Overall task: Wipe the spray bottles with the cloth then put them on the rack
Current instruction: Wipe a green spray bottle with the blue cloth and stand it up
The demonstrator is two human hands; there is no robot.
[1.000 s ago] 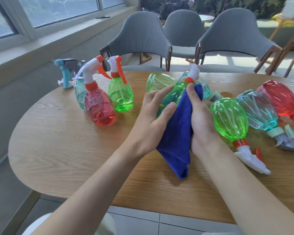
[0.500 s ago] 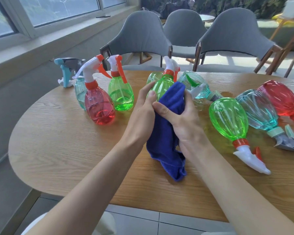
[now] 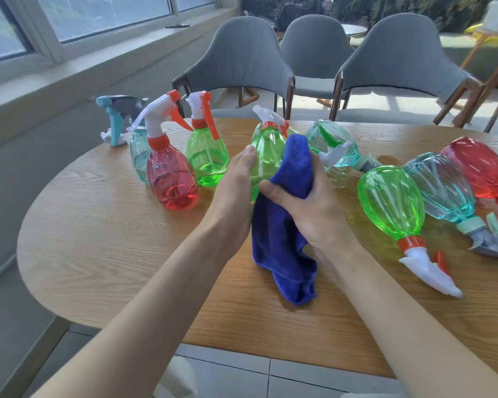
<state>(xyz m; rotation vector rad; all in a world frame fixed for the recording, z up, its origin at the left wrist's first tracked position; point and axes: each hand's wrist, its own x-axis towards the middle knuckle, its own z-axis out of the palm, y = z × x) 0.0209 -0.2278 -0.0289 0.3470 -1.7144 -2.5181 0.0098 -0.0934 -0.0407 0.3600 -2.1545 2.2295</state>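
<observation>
My left hand [image 3: 233, 193] grips a green spray bottle [image 3: 266, 149] upright above the table's middle, its white and orange trigger head pointing away. My right hand [image 3: 308, 205] holds a blue cloth [image 3: 282, 225] wrapped against the bottle's right side; the cloth's loose end hangs down to the tabletop. Three bottles stand upright at the left: teal [image 3: 138, 156], red [image 3: 171, 179] and green [image 3: 207, 159]. To the right, several bottles lie on their sides: teal [image 3: 332, 150], green [image 3: 391, 201], teal [image 3: 443, 188] and red [image 3: 477, 168].
The round wooden table [image 3: 121, 254] carries everything. Three grey chairs [image 3: 242, 61] stand behind its far edge. A window sill runs along the left wall. No rack is in view.
The green bottle has been tipped from leaning to upright, then held nearly still. My right hand has shifted the cloth from the neck to the bottle's right side.
</observation>
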